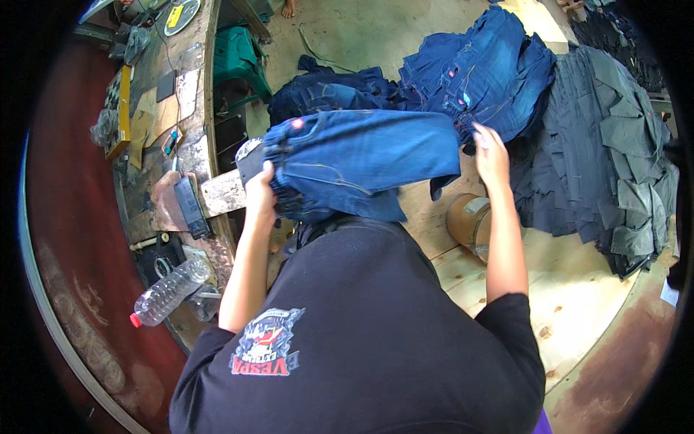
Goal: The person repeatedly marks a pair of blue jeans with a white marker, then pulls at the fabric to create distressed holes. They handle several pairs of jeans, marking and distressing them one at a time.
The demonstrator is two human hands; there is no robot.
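Observation:
A pair of blue jeans [361, 148] stretches sideways in front of my body, its gathered waistband to the left and its legs to the right. My left hand [262, 197] is closed on the waistband. Off the right end of the legs, my right hand [491, 155] is raised with its fingers extended, apart from the jeans and slightly blurred. Just beyond it lies a heap of blue jeans [477, 69]. Darker denim [332, 90] is piled behind the pair I hold.
Stacked dark grey garments [578, 145] lie at the right. A brown cylindrical container [468, 220] is on the wooden boards below my right hand. On the left, a worn workbench [189, 79] has tools and scraps, with a clear plastic bottle [171, 291] nearby. A green stool [238, 61] stands beyond.

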